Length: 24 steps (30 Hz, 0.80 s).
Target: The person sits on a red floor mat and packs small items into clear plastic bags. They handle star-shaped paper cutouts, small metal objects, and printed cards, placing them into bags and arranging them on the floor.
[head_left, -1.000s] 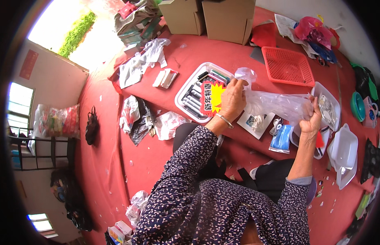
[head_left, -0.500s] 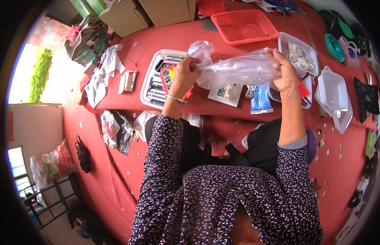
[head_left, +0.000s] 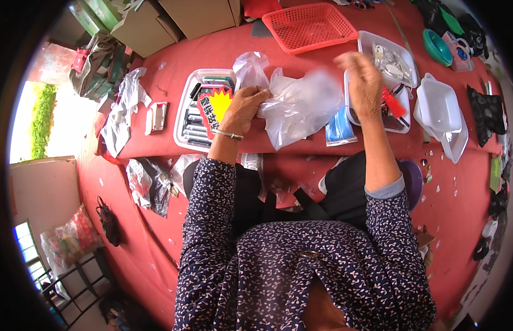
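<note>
Bag of clear plastic: was pinched at left by left hand.
Right hand: fingers' hold could not be told.

Wide fisheye view from the head; downward, forward; torso close, left hand and right hand beyond

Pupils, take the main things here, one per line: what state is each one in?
Left hand, closed on clear bag
Clear bag, crumpled, partly blurred
Right hand, blurred, grip unclear
White tub by left hand, uncovered, filled
White tub with cables, uncovered
Red basket, upright, open-topped
Blue packet, lying down
White containers at right, stacked
</note>
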### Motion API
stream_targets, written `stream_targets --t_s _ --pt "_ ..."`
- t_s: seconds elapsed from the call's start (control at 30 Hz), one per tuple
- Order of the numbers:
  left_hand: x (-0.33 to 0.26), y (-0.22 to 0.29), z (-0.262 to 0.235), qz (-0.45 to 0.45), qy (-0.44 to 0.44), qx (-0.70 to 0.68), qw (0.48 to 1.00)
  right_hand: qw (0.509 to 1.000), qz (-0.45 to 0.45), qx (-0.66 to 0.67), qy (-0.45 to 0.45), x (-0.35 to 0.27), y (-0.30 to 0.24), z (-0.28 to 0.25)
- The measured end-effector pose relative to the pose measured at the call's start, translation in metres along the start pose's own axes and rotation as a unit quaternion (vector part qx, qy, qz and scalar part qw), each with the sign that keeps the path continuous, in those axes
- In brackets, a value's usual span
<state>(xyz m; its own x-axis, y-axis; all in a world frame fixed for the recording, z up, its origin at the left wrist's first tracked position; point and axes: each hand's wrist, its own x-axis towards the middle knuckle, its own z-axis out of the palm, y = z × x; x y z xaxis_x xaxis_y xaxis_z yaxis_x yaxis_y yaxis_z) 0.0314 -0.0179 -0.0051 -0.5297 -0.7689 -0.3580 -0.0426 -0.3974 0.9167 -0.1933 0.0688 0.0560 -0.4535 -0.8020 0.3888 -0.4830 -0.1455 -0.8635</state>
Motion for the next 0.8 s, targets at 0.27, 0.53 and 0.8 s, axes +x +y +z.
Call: stream_targets --t_s 0.27,0.53,0.8 --pt "-0.01 0.014 0.011 0.011 0.033 -0.007 0.999 0.882 0.234 0.144 -0.383 -0.019 -0.003 0.034" --pt "-0.005 0.025 0.008 0.251 0.177 0.025 0.951 0.827 0.245 0.433 -0.263 -0.012 0.003 0.017" --pt "-0.032 0.042 0.018 0.136 -0.191 0.005 0.972 0.846 0.204 0.367 -0.328 -0.014 -0.014 0.023"
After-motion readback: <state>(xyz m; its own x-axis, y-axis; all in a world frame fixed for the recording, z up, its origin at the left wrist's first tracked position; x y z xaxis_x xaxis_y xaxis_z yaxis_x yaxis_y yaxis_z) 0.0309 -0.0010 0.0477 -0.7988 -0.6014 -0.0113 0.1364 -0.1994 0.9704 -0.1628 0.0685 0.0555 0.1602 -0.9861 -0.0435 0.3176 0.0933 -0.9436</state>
